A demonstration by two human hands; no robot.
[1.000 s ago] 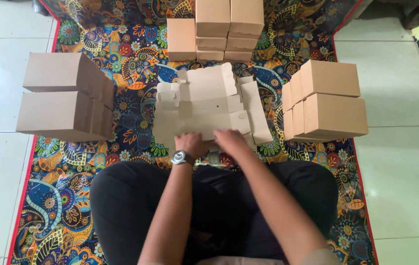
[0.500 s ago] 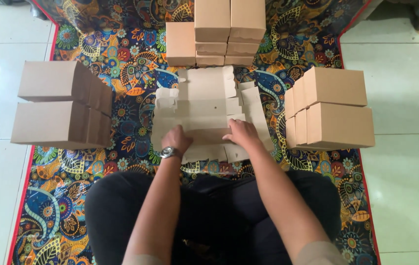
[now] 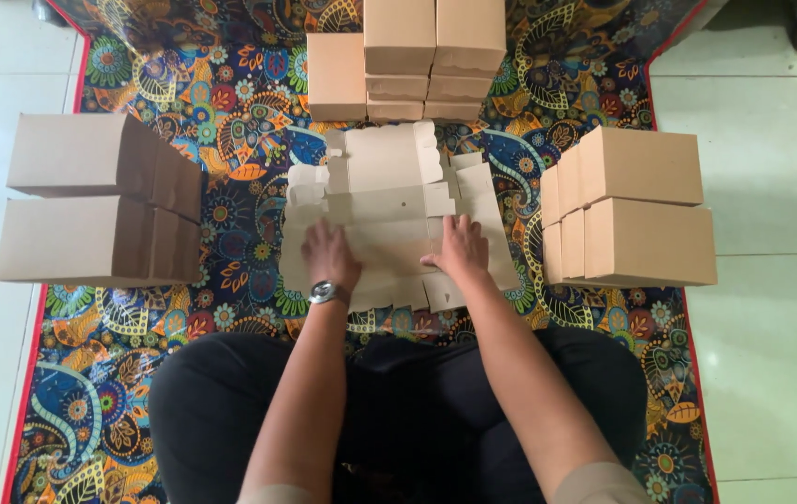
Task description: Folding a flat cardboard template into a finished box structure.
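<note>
Fingers (image 3: 324, 245) of the left hand (image 3: 331, 257) lay spread and flat on the near part of the flat cardboard blanks (image 3: 389, 210), pressing rather than gripping; the right hand (image 3: 461, 247) did the same just beside it, its fingers (image 3: 459, 229) released and splayed on the top sheet. A wristwatch (image 3: 325, 292) sat on the left wrist. The blanks lay in a loose, slightly fanned pile at the middle of the patterned rug (image 3: 230, 103), just ahead of the person's crossed legs.

Outward from the pile, folded brown boxes stood in three groups: a left stack (image 3: 90, 201) near the rug's left edge, a far stack (image 3: 408, 56) toward its far edge, and a right stack (image 3: 636, 210) near its right edge, each well apart from the hands. White floor tiles (image 3: 772, 140) lay beyond the rug.

My judgement: because the sheets were not squared up, a pull on the top one could have dragged those beneath and fanned the pile further. A wide sweep of a forearm could also have nudged a side stack.
</note>
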